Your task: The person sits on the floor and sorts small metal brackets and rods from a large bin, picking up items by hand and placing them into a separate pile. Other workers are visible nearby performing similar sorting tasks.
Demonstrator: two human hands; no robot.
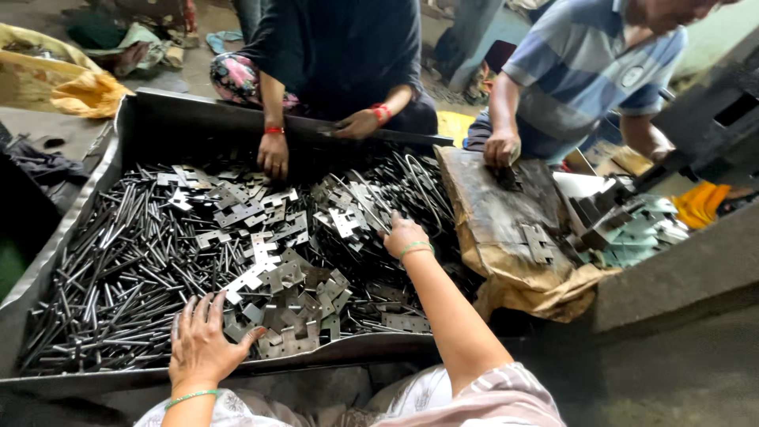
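Grey steel fills the big sheet-metal tray point(118, 134): flat stamped hinge plates with punched holes point(273, 277) heaped in the middle, thin dark metal rods point(118, 269) lying in a mass beyond the left fingertips. The person's left hand point(204, 340) rests palm down at the near edge of the heap, fingers spread wide, tips touching the plates but closed on nothing. The right hand point(405, 236) reaches further in; its fingers curl down among the plates and bent wire pieces point(411, 186), and I cannot tell whether they grip one.

The plates look stiff, thin and sharp-edged, light singly but tangled and likely to slide; a pinch across the flat faces, away from the cut edges, seems the safest hold.

Across the tray a second person's hands point(273, 154) work the far side, and a third person's hand point(502, 146) presses on a worn brown sack point(506, 237) just right of the right fingers.
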